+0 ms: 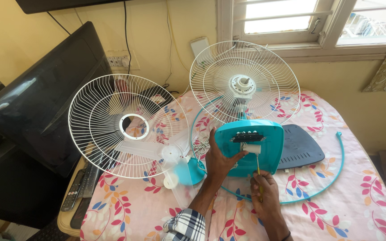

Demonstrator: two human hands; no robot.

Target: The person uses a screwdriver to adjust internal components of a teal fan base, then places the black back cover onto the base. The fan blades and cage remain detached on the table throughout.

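A: Where are the hands rn?

B: Left hand [220,158] is pressed flat-ish on the teal fan base [246,145], fingers spread, thumb reaching toward the white part under the black button row [247,136]. It steadies the base w/o wrapping round anything. Forearm comes up from the bottom edge, plaid sleeve [186,225] rolled at the elbow.

A: And the right?

B: Right hand [264,192] sits just below the base, fingers curled shut round a yellow-handled screwdriver [259,176]. Shaft points up, tip at the base's lower middle; can't tell if it's seated in a screw, too small.

A: The fan itself?

B: Base stands upright mid-table on the pink floral tablecloth [358,196], motor shaft and rear wire guard [244,82] mounted behind it, facing the window wall. Front wire guard [128,127] leans apart to the left, the clear blade set [161,154] resting at its foot, beside a teal cap-like part [190,172].

A: Room to move?

B: Tight on the right: a dark grey base plate [300,149] lies just beside the fan base, and a teal rim ring [322,187] curves round the front. Open cloth toward the right edge. Left edge is crowded: remotes [79,187] along the rim, a black TV [41,93] leaning nearby.
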